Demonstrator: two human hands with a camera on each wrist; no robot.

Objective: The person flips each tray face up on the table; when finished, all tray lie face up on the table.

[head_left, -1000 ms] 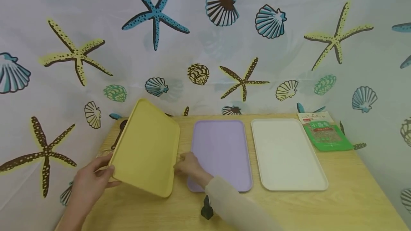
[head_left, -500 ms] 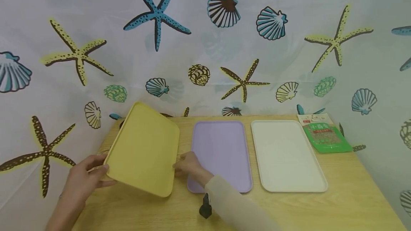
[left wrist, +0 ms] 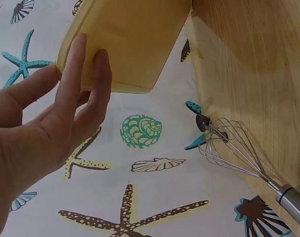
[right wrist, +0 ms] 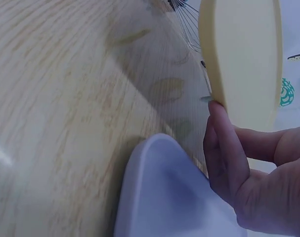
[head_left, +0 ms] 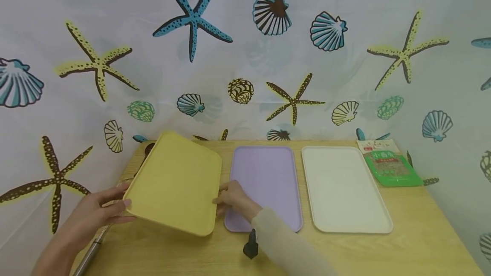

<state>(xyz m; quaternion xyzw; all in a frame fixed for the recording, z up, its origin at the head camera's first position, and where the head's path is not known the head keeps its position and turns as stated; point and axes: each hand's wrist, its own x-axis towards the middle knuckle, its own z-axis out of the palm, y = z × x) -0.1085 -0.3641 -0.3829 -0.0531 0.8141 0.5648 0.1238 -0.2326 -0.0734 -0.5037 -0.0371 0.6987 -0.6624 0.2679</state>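
A yellow tray is held tilted above the table, its left side higher than its right. On its left edge my left hand grips it, with fingertips against the tray in the left wrist view. My right hand pinches the opposite edge, thumb and fingers on the rim of the tray in the right wrist view. Below the left hand lies a wire whisk with a metal handle. The purple tray lies flat just beyond the right hand.
A white tray lies flat right of the purple one. Beside it, at the back right, is a green packet. A dark spoon-like end shows behind the yellow tray. Patterned cloth borders the wooden table.
The yellow tray's far edge has come down, so it lies flatter. My left hand has moved slightly left and lower. The whisk handle now shows below it in the head view.
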